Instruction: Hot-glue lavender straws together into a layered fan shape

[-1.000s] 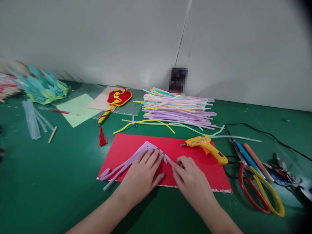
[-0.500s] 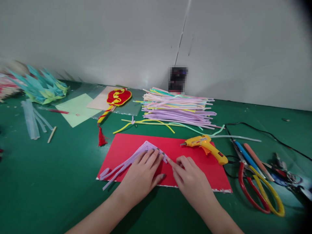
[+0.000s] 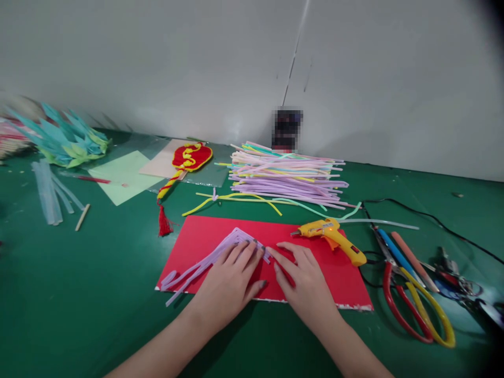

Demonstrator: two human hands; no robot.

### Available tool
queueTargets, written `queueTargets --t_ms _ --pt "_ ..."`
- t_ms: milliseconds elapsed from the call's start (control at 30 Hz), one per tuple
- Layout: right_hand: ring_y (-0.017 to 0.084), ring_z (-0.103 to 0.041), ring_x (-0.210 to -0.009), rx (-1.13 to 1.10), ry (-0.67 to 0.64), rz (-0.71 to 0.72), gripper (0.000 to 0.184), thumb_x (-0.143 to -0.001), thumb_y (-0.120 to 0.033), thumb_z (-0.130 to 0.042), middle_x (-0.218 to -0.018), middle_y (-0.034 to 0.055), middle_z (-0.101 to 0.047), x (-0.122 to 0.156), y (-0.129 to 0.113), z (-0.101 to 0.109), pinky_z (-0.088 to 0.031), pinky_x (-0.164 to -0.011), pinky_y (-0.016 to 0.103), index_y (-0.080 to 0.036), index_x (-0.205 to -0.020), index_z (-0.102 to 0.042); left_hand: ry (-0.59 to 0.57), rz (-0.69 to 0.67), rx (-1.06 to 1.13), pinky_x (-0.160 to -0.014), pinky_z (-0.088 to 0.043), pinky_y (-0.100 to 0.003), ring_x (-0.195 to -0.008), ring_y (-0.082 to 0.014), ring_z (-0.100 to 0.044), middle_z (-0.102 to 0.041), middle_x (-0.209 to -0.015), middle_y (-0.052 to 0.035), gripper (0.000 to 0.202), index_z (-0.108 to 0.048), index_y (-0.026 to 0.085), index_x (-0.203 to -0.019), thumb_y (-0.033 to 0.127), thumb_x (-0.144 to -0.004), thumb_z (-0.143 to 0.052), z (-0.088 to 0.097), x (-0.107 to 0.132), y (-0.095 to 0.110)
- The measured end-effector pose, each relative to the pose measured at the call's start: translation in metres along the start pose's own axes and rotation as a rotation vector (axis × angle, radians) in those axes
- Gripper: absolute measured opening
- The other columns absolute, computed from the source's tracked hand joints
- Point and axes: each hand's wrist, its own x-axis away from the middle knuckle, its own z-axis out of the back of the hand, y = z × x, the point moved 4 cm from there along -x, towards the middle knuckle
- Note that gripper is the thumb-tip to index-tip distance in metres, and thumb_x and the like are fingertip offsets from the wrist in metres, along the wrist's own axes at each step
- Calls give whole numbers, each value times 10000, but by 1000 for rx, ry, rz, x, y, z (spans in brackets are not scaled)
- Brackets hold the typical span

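Several lilac pipe cleaners (image 3: 219,253) lie side by side on a red board (image 3: 343,281), bent together into a peak near the board's middle. Their longer ends trail to the lower left, and one curls over. My left hand (image 3: 230,273) rests flat over the bent bundle, fingers stretched and pressing on it, covering part of it. The index fingertip of my right hand (image 3: 305,273) is beside the bundle's short right-hand ends; whether it touches them I cannot tell. The right hand's fingers are spread. A yellow glue gun (image 3: 331,231) lies on the board's right side.
Behind the board are a pile of coloured pipe cleaners (image 3: 289,184) and a red-and-yellow fan-shaped ornament (image 3: 192,156). Scissors (image 3: 427,315) and a black cord (image 3: 425,212) lie at right. Pale sheets, clear strips (image 3: 47,194) and teal petal-like pieces (image 3: 71,142) are at left.
My right hand has shifted slightly up, and its fingers have spread apart from a more curled pose. My left hand and the lilac pipe cleaners stay in place.
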Motion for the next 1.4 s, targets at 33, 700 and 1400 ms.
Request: queueTargets --t_ms 33,700,1400 --pt "228 -535 -1049 -17 0 -1 365 -871 -181 -462 -1152 100 -582 0 1 0 -488 -820 389 -265 -1201 -592 0 0 -1 -1016 -356 -421 -1217 -278 -455 -515 -1344 -89 506 -438 152 -1342 403 -903 -455 0 0 0" --pt "220 -533 -1028 -137 8 -64 267 -853 -165 -462 -1145 96 -583 -6 2 -1 -467 -877 401 -215 -1060 -624 4 -2 1 -1018 -355 -421 -1215 -274 -458 -519 -1339 -86 494 -441 156 -1340 399 -910 -441 -1 0 0" --pt "214 -551 -1011 -110 26 14 328 -862 -132 -465 -1089 110 -608 6 0 4 -511 -854 381 -212 -1125 -643 20 -1 13 -1012 -358 -411 -1211 -265 -457 -520 -1338 -76 498 -437 165 -1340 407 -905 -447 0 1 -1"
